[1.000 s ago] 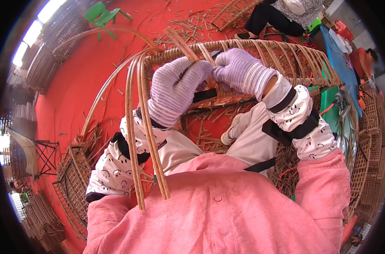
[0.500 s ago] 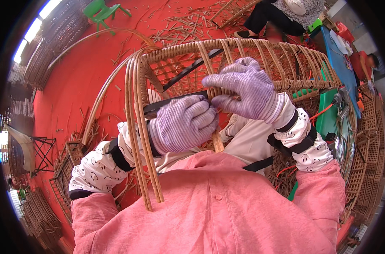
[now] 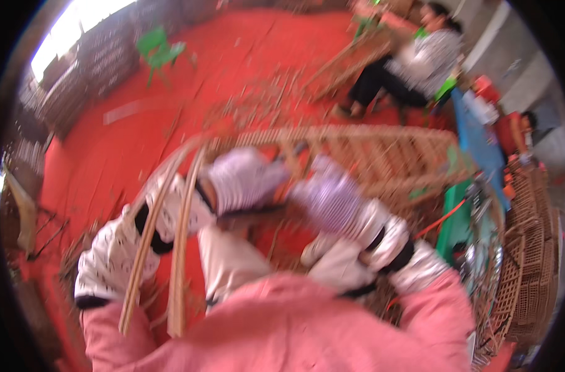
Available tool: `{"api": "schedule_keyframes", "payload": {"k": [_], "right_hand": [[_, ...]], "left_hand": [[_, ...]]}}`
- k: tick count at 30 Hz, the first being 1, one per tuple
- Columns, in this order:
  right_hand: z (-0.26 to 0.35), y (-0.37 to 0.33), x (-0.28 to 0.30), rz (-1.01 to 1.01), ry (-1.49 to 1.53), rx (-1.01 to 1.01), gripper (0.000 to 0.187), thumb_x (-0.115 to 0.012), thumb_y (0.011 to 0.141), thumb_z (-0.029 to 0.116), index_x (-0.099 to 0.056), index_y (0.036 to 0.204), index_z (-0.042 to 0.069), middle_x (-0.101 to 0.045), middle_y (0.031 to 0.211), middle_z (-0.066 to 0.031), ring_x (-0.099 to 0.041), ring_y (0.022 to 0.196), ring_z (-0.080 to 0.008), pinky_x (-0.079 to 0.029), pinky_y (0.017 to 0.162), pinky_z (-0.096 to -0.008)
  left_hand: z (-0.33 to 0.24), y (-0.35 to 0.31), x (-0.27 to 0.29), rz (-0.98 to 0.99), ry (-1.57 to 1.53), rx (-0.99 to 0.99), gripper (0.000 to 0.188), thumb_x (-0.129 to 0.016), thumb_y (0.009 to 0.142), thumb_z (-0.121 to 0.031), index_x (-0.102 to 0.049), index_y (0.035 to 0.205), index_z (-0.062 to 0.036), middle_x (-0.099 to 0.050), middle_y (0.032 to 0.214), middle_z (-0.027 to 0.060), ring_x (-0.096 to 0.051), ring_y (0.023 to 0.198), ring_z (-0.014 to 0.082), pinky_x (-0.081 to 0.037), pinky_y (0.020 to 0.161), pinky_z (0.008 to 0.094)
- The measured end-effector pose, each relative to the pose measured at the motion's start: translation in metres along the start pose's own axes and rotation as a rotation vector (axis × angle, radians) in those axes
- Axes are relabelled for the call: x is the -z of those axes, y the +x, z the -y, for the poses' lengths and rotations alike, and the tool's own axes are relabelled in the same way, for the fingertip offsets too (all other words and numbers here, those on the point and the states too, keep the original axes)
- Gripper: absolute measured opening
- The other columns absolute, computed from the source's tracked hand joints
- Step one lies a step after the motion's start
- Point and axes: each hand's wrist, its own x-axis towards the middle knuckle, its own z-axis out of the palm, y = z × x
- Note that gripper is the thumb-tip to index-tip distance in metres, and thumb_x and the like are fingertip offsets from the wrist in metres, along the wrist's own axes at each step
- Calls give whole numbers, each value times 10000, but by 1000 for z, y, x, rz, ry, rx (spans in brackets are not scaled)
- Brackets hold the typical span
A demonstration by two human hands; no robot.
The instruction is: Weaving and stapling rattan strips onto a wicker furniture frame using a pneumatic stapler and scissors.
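Wicker frame: the long brown frame (image 3: 363,131) is lying crosswise in front of your lap, its far rim looking wrapped and gently bowing; spaced rattan bands are crossing toward the near edge, and the right end is tapering. Motion blur is hiding the fine weave.
Rattan strands: long tan lengths (image 3: 180,260) are bending over the frame's left end and hanging past your left forearm, loose ends pointing at you.
Dark bar: a dark strip (image 3: 251,214) is running just below your left glove.
Left hand: your striped lilac glove (image 3: 245,180) is reaching over the frame's left part; blurring, so can't tell if it's gripping.
Right hand: your matching glove (image 3: 329,195) is pointing up-left, close to the left one; can't tell what, if anything, it's holding.
Change, half a second back: the frame is now sitting lower in view, your left hand is lying farther forward over it, your right fingers are no longer spreading leftward above the left hand, and the seated co-worker (image 3: 412,68) is showing more fully.
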Motion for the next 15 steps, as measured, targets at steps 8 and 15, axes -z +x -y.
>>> {"api": "schedule_keyframes", "payload": {"k": [8,15], "right_hand": [[3,-2,6,4,162,-26,284,-575,772,361,-480,771,93,-496,542,-43,-568,564,-230,-383,934,-462],[0,-5,2,95,99,-16,292,-533,805,377,-500,833,88,-529,566,-64,-586,592,-260,-372,941,-477]], "left_hand": [[17,35,-52,571,-651,287,432,-542,804,-498,-644,998,-125,-647,804,99,-633,744,229,-498,667,368],[4,12,-12,88,-1346,602,275,-697,769,-250,-635,904,-19,-629,717,61,-604,611,143,-497,562,275]]}}
